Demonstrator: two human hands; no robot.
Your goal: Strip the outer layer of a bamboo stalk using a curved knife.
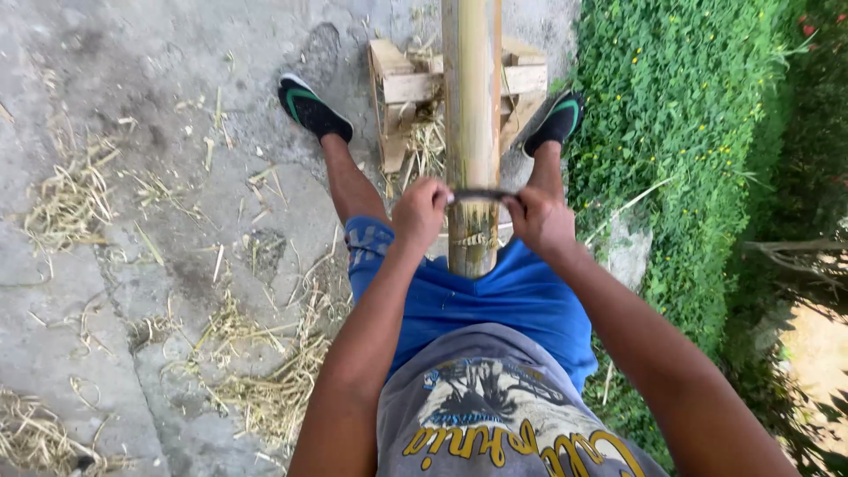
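Observation:
A thick yellow-green bamboo pole (471, 97) runs from between my legs out over a small wooden rack (408, 86). A dark curved blade (481, 194) lies crosswise on the pole near its close end. My left hand (419, 212) grips the blade's left end. On the other side my right hand (539, 218) grips its right end. Both fists are closed tight. My feet in dark slip-on shoes stand either side of the pole.
Bamboo shavings (265, 380) lie scattered over the concrete ground (132, 265) to the left. A green hedge (689, 132) runs along the right side, close to my right foot (556, 122). The left foot (314, 108) rests on concrete.

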